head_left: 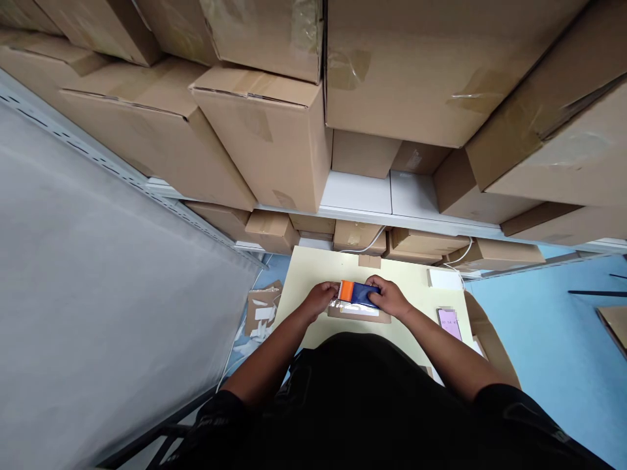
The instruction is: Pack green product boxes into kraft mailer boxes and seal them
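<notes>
A small flat box, orange at its left part and dark blue at its right, is held between my two hands above the table. My left hand is closed in a pinch at the orange end. Around the blue end, my right hand is closed with its thumb on top. Just below the box lies a brown cardboard piece with a white strip, partly hidden by the box. Shiny clear plastic shows beside my left fingers; whether it belongs to the box I cannot tell.
The pale yellow table carries a phone, a white box and a small cardboard scrap. Shelves with stacked cartons rise behind it. A grey wall is at left, scraps on the floor nearby.
</notes>
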Available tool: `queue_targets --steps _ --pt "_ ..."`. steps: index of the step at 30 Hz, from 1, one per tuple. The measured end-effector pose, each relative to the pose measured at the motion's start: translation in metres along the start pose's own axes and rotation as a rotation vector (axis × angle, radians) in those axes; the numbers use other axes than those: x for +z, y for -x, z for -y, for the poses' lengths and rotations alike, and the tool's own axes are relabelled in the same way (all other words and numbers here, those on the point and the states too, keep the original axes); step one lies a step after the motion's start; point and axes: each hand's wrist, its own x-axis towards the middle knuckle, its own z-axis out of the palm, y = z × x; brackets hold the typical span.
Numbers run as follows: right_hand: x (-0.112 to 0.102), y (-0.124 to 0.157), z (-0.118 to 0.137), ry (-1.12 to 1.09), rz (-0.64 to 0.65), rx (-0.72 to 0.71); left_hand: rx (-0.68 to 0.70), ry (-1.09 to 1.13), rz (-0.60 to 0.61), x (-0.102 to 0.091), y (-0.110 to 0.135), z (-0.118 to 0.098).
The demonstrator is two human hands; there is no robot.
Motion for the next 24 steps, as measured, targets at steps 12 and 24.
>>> queue_targets --steps 12,24 --pt "-0.002 0.002 0.027 0.491 0.100 -0.053 0.079 -0.397 -0.146 -0.002 0.011 0.000" --pt "-0.004 0.010 0.031 0.605 0.162 -0.053 0.053 -0.463 -0.132 -0.005 0.018 0.010"
